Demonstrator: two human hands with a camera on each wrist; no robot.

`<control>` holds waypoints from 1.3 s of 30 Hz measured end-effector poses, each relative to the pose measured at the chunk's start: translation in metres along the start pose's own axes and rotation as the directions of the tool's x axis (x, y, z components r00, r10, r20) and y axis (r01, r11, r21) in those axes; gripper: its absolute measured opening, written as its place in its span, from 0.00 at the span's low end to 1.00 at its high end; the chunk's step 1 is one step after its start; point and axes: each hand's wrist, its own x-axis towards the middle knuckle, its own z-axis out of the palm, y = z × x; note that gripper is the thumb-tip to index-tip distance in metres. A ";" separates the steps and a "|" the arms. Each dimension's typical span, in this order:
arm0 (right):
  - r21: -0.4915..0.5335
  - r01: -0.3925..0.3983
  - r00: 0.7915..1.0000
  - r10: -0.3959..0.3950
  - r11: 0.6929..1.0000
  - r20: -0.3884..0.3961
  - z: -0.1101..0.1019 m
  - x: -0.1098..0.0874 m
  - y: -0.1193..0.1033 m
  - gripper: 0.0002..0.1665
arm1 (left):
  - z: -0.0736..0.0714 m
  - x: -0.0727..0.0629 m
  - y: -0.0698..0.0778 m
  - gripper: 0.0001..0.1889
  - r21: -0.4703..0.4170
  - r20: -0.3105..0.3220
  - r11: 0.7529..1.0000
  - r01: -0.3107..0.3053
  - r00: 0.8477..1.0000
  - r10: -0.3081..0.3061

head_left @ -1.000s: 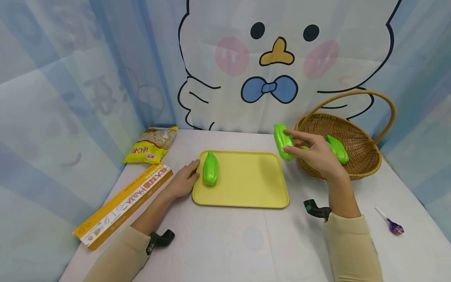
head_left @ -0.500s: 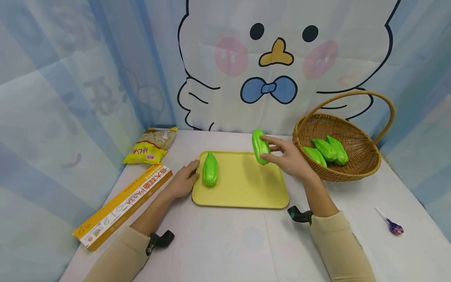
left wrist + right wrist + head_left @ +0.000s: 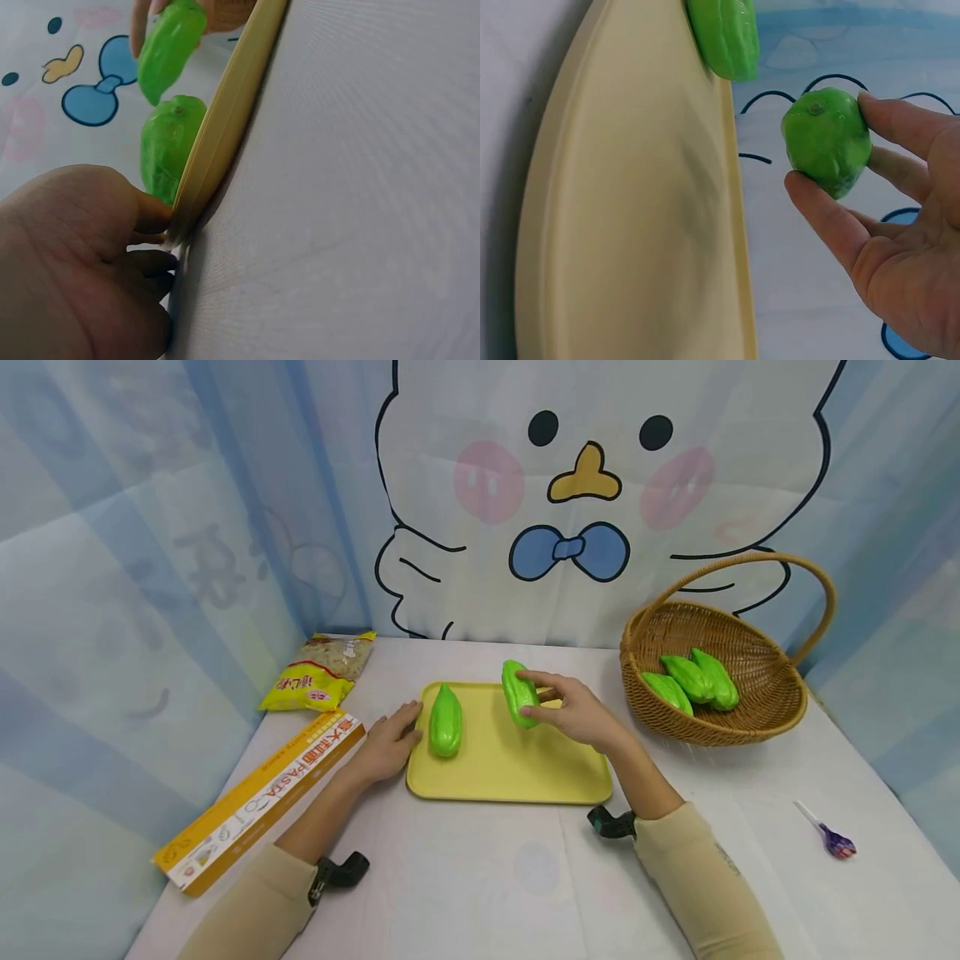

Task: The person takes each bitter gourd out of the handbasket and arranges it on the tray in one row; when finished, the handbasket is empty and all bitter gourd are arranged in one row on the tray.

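My right hand (image 3: 566, 706) holds a bright green, ridged bitter gourd (image 3: 519, 695) between thumb and fingers, above the far middle part of the yellow tray (image 3: 487, 781). The right wrist view shows its blunt end (image 3: 829, 142) between the fingertips. A second green bitter gourd (image 3: 446, 722) lies lengthwise on the tray's left side. My left hand (image 3: 386, 747) holds the tray at its left rim; in the left wrist view, thumb and fingers meet the rim (image 3: 217, 135). Three similar gourds (image 3: 693, 681) lie in the wicker basket (image 3: 765, 718) on the right.
A long orange-and-white pasta box (image 3: 262, 802) lies slanted beside my left forearm. Behind it sits a yellow-and-clear food packet (image 3: 318, 672). A purple-wrapped lollipop (image 3: 836, 842) is at the far right of the white table. A patterned curtain (image 3: 570, 602) stands along the back.
My right hand has carried the bitter gourd leftward and lower, from beside the basket to over the tray. The gourds in the basket are uncovered. My left hand stays at the tray rim.
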 end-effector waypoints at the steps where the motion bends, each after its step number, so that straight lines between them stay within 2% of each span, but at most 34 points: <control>1: 0.002 -0.001 1.000 0.001 1.000 0.008 0.002 0.001 0.000 0.36 | 0.000 0.000 0.000 0.30 -0.006 0.002 1.000 0.003 1.000 -0.003; 12: -0.024 0.027 0.997 -0.025 0.999 0.073 0.027 0.017 -0.004 0.38 | 0.001 -0.001 0.000 0.31 -0.024 0.009 1.000 0.004 1.000 -0.004; 19: -0.020 0.007 0.992 -0.005 1.000 0.128 0.035 0.022 -0.010 0.39 | 0.001 0.000 -0.001 0.31 -0.023 0.004 1.000 0.003 1.000 -0.003; 27: 0.008 0.000 0.992 -0.001 1.000 0.126 0.043 0.023 -0.005 0.39 | 0.001 0.000 -0.001 0.31 -0.018 0.003 1.000 0.006 1.000 -0.006; 39: -0.060 -0.003 0.993 0.010 0.998 0.115 0.056 0.025 -0.004 0.40 | 0.000 0.000 0.000 0.31 -0.016 0.005 1.000 0.005 1.000 -0.005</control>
